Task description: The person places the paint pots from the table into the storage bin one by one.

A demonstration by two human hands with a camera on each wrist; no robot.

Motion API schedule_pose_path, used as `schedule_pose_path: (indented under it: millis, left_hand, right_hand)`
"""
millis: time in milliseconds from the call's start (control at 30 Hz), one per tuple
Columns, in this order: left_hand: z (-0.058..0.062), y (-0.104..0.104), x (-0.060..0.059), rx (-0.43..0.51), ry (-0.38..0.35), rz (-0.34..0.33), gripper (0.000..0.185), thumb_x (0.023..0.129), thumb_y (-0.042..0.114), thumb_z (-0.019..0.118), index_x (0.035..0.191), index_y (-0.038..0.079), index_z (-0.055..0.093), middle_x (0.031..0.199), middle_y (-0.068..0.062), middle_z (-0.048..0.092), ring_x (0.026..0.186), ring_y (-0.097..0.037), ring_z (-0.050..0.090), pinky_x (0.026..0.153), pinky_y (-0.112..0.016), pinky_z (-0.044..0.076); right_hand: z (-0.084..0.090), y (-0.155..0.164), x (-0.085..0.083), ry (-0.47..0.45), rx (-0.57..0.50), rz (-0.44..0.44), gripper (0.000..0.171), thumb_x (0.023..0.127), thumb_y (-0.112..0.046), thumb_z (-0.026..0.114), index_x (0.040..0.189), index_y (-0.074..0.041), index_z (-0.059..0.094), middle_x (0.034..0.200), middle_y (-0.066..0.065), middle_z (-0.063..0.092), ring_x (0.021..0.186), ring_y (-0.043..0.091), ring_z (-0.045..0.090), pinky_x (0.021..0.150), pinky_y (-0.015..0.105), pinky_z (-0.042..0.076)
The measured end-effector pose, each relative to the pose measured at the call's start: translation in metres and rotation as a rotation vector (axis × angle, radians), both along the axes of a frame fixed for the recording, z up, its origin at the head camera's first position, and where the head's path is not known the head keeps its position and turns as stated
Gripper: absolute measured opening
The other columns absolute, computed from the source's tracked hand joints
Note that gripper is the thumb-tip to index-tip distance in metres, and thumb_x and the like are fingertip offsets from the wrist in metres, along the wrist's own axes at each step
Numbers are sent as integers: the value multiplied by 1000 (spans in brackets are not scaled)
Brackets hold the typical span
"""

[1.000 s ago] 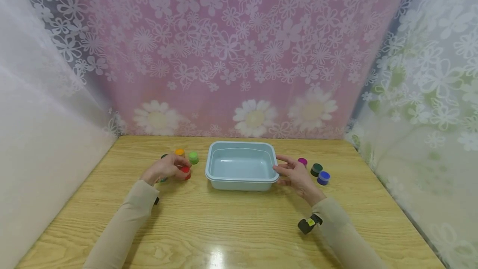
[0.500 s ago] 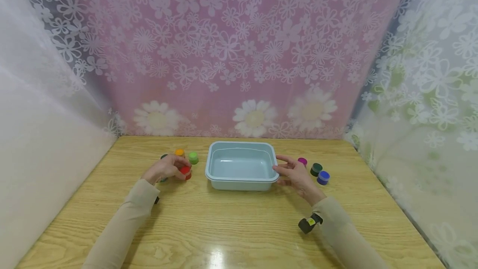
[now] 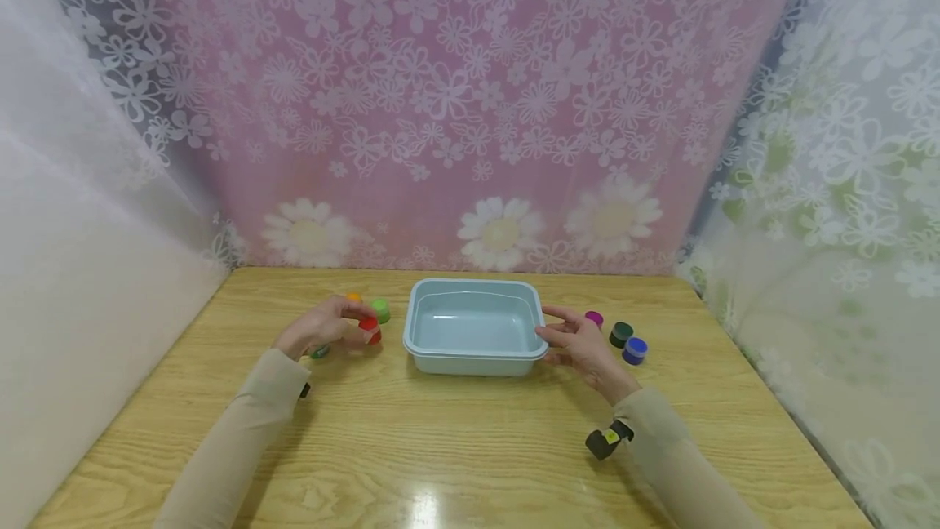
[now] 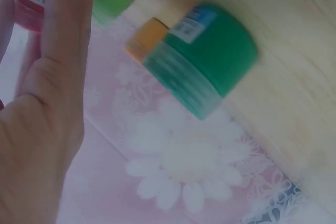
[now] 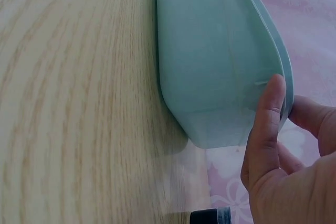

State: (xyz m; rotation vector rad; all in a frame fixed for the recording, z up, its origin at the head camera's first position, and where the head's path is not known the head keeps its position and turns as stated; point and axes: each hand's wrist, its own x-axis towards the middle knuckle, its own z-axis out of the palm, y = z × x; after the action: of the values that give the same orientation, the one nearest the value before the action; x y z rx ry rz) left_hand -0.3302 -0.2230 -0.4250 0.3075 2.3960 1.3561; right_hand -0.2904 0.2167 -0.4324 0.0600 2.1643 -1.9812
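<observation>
Glossy wooden table (image 3: 455, 439), floral curtains (image 3: 455, 104) around.

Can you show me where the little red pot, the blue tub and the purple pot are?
Small red round pot (image 3: 370, 324), head view, its lid.
Pale blue rectangular plastic tub (image 3: 470, 359), head view, near wall.
Small purple round pot (image 3: 594, 317), head view, its lid.
</observation>
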Motion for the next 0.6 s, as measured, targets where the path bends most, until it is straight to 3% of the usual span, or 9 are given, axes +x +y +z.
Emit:
schedule_pose_path:
  millis: [367,600]
  left_hand:
    - [23,20,10,205,-2,51,53,85,15,78,133,11,59,132,-14,59,104,-23,66,94,-39,56]
    - [38,49,17,301,11,118,54,86,11,76,135,3,55,133,-18,57,107,-27,66,96,-42,56]
  right_hand:
    - [0,0,0,5,-29,8,61,92,-17,70,147,-7,43,111,11,64,81,17,70,77,38,62]
    - [0,0,0,-9,-30,8,63,92,-18,70,148,-8,42,121,19,62,81,17,71,75,34,62]
